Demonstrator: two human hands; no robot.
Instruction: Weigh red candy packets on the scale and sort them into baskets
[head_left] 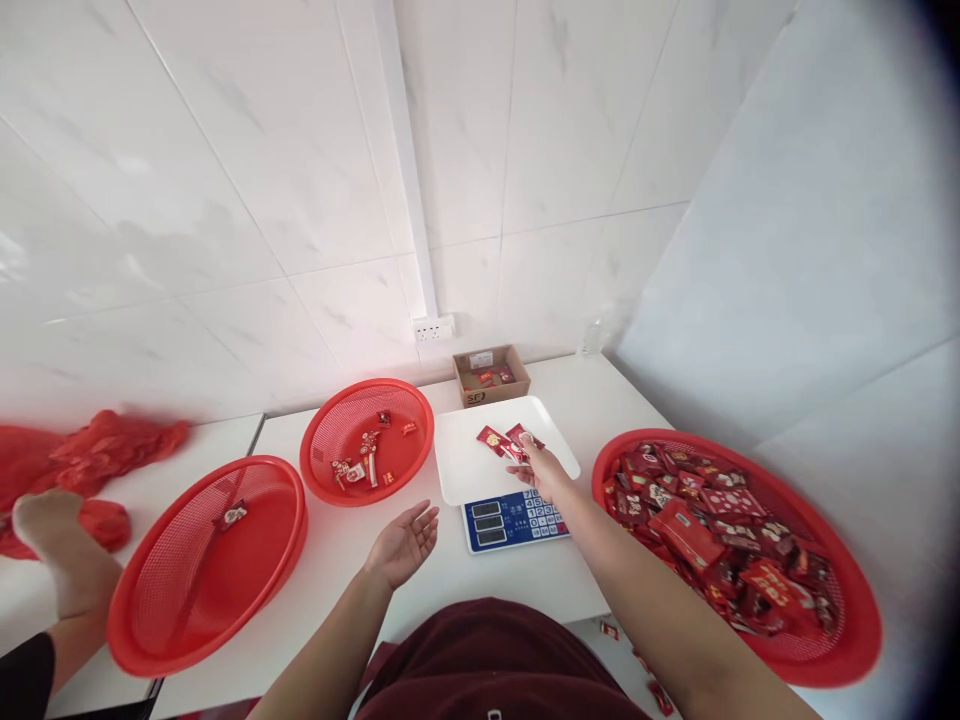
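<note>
My right hand (536,472) is over the white weighing tray (459,455), its thumb and fingers closed around small red candy packets (517,440). Part of the packets is hidden by the fingers. Under the tray, the blue keypad and display panel of a digital scale (510,520) faces me. My left hand (406,545) hovers left of the scale, palm up, fingers apart, with nothing in it. Just beyond it stands a red plastic basket (319,430) with several small packets inside.
A large red basket (862,640) heaped with red packets is at right. Another red basket (225,600) at left holds one small packet (231,515). A cardboard box (491,393) stands behind the tray. Another person's arm (67,570) and red plastic bags (112,455) are far left.
</note>
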